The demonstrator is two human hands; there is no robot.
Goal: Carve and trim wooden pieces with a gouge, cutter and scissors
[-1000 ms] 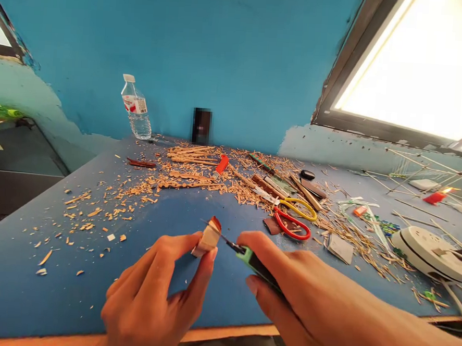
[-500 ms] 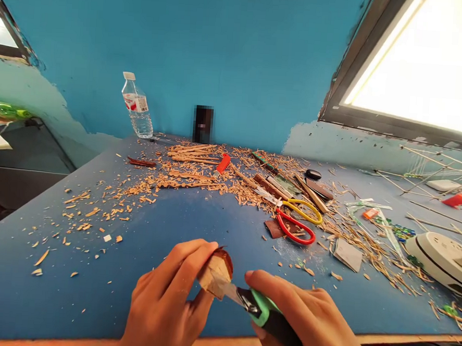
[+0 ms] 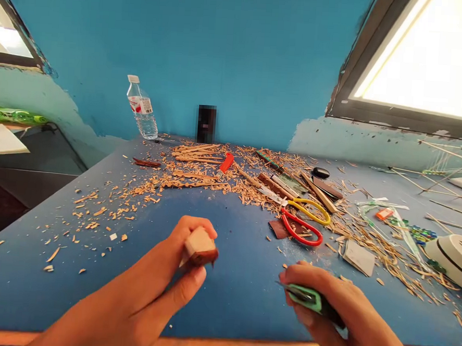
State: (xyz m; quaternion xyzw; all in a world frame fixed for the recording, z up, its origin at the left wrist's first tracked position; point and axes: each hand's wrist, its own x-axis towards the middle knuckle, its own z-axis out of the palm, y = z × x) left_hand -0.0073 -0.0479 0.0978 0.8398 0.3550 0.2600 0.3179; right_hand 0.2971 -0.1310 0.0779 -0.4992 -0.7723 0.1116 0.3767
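At lower right, the right hand is closed round a green-and-black knife, its blade pointing left. At lower centre, the left hand pinches a small wooden block between thumb and fingers, its reddish-brown face turned to the near side. The hands are apart, bare counter between them. In my judgement, sound paring calls for a firm pinch, since so small a block could twist, with fingertips set well back and thin strokes directed away from the left thumb. Position noted from where I stand: the block sits in the left hand, left of the knife and slightly higher in the frame; blade and wood do not touch. Beyond, right of centre, lie red-and-yellow scissors. Wood shavings spread across the centre farther back; a water bottle stands at upper left near the blue wall.
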